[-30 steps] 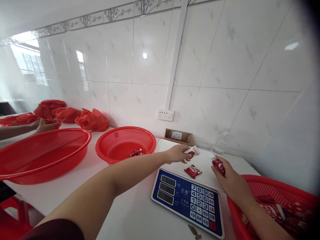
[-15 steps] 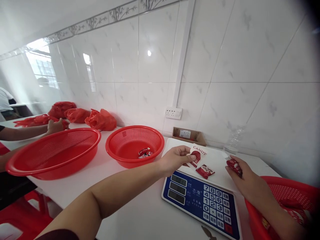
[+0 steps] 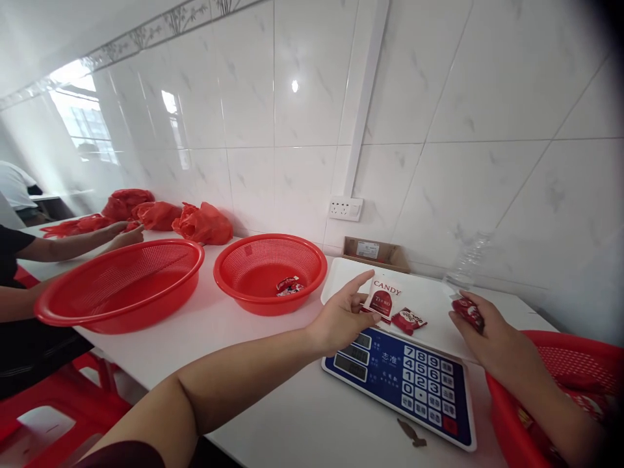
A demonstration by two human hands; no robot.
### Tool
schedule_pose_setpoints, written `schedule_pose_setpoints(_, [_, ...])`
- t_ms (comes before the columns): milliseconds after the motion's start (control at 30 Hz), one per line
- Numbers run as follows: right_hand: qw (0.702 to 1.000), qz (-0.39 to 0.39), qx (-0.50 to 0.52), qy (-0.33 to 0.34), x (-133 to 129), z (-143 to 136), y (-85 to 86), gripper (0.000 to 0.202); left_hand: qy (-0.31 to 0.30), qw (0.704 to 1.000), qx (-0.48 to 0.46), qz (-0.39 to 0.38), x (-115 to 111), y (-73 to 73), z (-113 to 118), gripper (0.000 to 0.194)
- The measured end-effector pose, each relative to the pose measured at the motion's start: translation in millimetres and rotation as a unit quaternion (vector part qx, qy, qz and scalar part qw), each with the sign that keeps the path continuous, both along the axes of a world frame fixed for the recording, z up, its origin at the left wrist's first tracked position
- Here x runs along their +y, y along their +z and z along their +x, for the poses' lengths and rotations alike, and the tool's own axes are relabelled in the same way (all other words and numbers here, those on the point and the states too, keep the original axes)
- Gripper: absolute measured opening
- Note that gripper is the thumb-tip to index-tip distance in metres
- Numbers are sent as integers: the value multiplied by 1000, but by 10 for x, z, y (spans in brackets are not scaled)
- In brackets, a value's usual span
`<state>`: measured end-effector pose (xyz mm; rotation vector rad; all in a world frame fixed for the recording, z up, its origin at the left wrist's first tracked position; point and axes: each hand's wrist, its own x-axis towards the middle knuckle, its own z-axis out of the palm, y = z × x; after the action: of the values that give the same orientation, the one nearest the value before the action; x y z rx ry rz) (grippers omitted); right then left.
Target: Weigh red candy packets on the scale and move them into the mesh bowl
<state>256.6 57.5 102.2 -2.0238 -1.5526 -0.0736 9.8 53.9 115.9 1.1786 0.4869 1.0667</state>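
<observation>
My left hand (image 3: pixel 344 315) is at the left side of the scale's white pan (image 3: pixel 336 276), its index finger and thumb spread apart. Right by those fingers is a white and red candy packet (image 3: pixel 385 298) printed "CANDY"; the thumb tip overlaps its lower corner. A smaller dark red wrapped candy (image 3: pixel 409 320) lies on the pan beside it. Over the pan's right end, my right hand (image 3: pixel 494 338) is closed around a red wrapped candy (image 3: pixel 468 312). The blue keypad panel of the scale (image 3: pixel 390 370) faces me.
A red basket (image 3: pixel 575 344) with red packets stands at the right. Left of the scale, a round red basket (image 3: pixel 270 302) holds a few wrapped candies (image 3: pixel 289 286). Farther left are a larger red basket (image 3: pixel 121 318), red bags (image 3: pixel 203 224), and another person's hands (image 3: pixel 121 237). A clear bottle (image 3: pixel 468 260) stands behind.
My left thumb has slid off the face of the candy packet and the index finger has lifted away. My right hand still grips its candy. The view has shifted slightly.
</observation>
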Motion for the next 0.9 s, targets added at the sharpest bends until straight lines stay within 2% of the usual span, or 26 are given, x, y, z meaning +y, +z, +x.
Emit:
schedule_pose_setpoints(100, [997,-77,24,-2,-10,-36,38,60,11,1000,13,2,15,-28,-9,77])
schedule_pose_setpoints(233, [996,-83,30,-5,-21,-39,57,60,31,998,52,25,10,-51,-25,70])
schedule_pose_setpoints(367, [997,-70,22,-5,3,0,12,56,63,995,80,9,3,-44,-14,58])
schedule_pose_setpoints(600, [997,-67,-15,-25,1,9,-18,47,51,998,-32,9,9,19,81,57])
schedule_pose_setpoints(700, [994,-76,-75,16,-31,3,61,38,49,996,-79,13,20,55,72,56])
schedule_pose_setpoints(800, [982,-17,-162,96,-32,-74,222,23,44,993,-109,22,70,81,15,58])
schedule_pose_setpoints(833, [979,1,-169,114,-29,-138,294,22,42,992,-116,25,94,90,-9,60])
schedule_pose_setpoints(900, [984,13,-131,122,-38,-340,449,33,39,990,-129,29,144,111,-59,62])
